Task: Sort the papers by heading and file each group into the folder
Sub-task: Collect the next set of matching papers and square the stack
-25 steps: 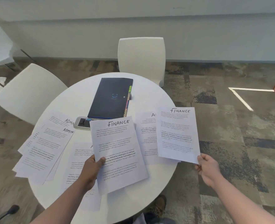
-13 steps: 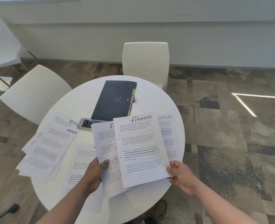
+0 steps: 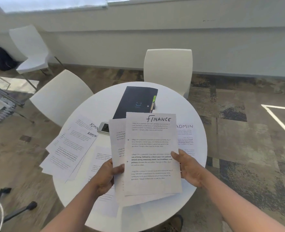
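Two FINANCE sheets overlap above the round white table (image 3: pixel 94 108). The top FINANCE sheet (image 3: pixel 151 148) is pinched at its right edge by my right hand (image 3: pixel 188 168). Under it lies the second sheet (image 3: pixel 117 131), whose heading is covered; my left hand (image 3: pixel 105 177) grips its left edge, thumb on top. A dark folder (image 3: pixel 136 101) with coloured tabs lies closed at the table's far side. A fanned ADMIN pile (image 3: pixel 69 149) hangs over the left edge. Another ADMIN sheet (image 3: pixel 186 138) lies at the right. More sheets (image 3: pixel 99 158) lie under my left forearm.
A phone (image 3: pixel 104 128) lies between the folder and the ADMIN pile. White chairs stand behind (image 3: pixel 168 69) and to the left (image 3: pixel 59 96) of the table, a third (image 3: pixel 31 49) further back. A black bag (image 3: pixel 1 58) sits by the wall.
My right hand has carried its FINANCE sheet left and laid it over the sheet in my left hand. Both hands now hold the two sheets together. The camera tilted up.
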The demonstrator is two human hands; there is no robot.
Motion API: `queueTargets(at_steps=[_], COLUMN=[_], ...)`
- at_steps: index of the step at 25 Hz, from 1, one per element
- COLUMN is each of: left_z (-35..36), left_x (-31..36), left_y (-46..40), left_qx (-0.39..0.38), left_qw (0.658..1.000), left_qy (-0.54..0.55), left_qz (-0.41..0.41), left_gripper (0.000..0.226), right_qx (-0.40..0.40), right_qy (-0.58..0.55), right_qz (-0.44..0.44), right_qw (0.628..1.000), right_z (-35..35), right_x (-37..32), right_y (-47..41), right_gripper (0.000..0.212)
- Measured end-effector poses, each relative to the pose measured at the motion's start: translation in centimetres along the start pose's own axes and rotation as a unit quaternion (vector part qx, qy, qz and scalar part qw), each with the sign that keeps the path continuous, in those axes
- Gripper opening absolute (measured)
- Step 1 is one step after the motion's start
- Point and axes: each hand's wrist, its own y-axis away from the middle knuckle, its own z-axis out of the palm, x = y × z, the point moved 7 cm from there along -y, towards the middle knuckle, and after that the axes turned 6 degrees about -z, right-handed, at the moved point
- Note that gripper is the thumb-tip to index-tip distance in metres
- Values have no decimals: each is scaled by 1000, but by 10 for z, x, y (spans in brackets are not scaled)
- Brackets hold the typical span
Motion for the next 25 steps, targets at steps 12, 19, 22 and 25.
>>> queueTargets(at_steps=[12, 19, 22, 25], left_z=[-28, -48, -64, -76], left_x=[42, 47, 52, 63], left_y=[27, 33, 28, 22], left_qx=[131, 143, 124, 94], left_qw=[987, 983, 986, 989], left_qy=[-8, 26, 53, 52], left_qz=[96, 112, 96, 97], left_gripper=[31, 25, 30, 34], right_qx=[2, 0, 28, 49], right_qy=[83, 73, 74, 82], right_qz=[-63, -75, -77, -72], right_qw=[995, 994, 994, 993], right_z=[36, 73, 82, 94], right_x=[-7, -4, -1, 0], right_y=[-19, -29, -33, -38], right_gripper=[30, 31, 29, 29])
